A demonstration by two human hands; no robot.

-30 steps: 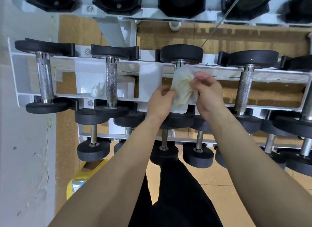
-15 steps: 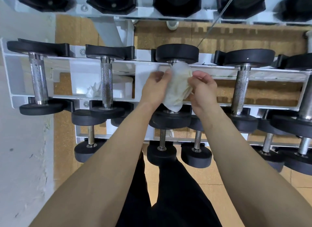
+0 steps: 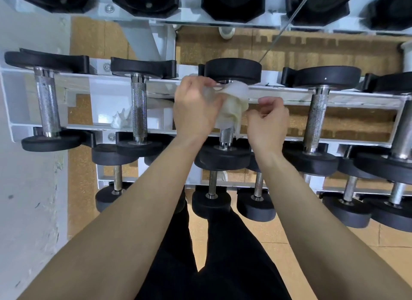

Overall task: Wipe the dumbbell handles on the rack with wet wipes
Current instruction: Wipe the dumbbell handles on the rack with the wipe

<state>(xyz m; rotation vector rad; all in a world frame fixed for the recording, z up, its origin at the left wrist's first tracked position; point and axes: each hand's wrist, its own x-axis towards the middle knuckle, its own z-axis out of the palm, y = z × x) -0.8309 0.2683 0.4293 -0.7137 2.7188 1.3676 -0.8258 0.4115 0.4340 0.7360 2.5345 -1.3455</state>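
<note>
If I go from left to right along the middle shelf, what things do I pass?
First the leftmost dumbbell handle → crumpled white tissue → second dumbbell handle → left hand → wet wipe → right hand → next dumbbell handle.

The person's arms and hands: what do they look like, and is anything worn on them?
The left forearm and the right forearm are bare, with no sleeve in view. The left hand and the right hand show no glove, ring, watch or wristband.
</note>
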